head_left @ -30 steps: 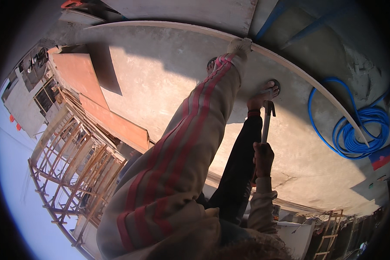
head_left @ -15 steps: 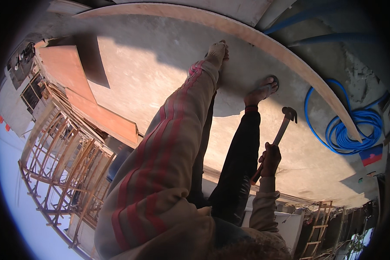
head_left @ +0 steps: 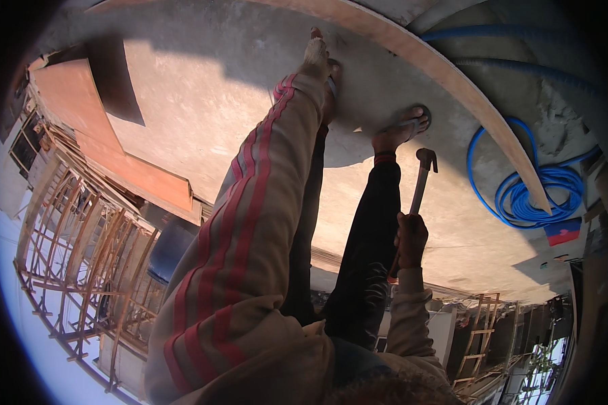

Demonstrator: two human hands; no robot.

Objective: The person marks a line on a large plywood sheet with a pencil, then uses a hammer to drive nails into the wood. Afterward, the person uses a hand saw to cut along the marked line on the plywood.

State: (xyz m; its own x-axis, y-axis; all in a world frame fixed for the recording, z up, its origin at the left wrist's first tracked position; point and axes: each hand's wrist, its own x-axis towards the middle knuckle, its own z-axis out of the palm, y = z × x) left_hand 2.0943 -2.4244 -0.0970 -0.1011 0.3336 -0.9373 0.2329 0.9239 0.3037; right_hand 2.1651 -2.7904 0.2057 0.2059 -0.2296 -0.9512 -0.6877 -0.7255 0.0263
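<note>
Claw hammer with a dark metal head and a pale shaft (head_left: 419, 191) is held head-up above the grey concrete floor (head_left: 196, 115), its shaft clenched in the fingers of the right hand (head_left: 411, 241), near the black-trousered right leg (head_left: 365, 236). The left hand (head_left: 315, 48) is seen near 2 sandalled feet (head_left: 407, 128); whether its fingers are clenched or released cannot be told. The coiled blue hose (head_left: 520, 214) is overlapped by the long, curved-looking wooden board (head_left: 476, 98).

The left sleeve (head_left: 272, 209) is pink-striped tan, the trousers (head_left: 366, 233) black, the hose (head_left: 522, 208) blue.
</note>
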